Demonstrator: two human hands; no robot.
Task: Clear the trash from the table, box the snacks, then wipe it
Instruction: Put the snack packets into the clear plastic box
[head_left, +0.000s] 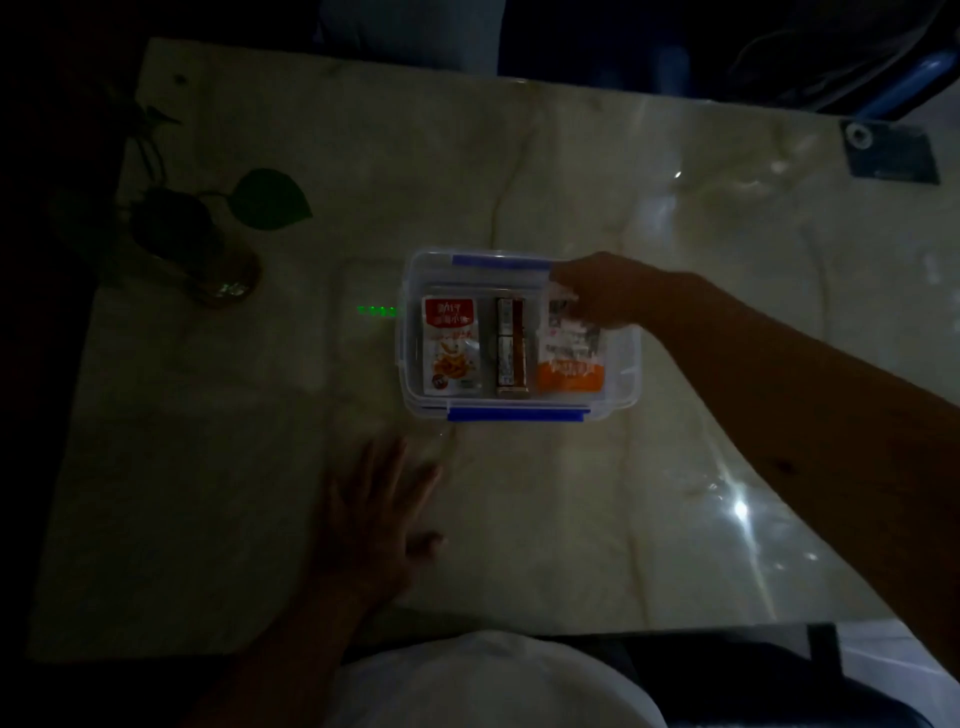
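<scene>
Snacks (451, 345) fill the box (413, 332); right hand (597, 288) grips a half-hidden packet (570, 353), left hand (374, 512) flat.

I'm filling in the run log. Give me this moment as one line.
phase: boxing snacks | right hand: holds orange snack packet in clear box | left hand: open, by table
</scene>
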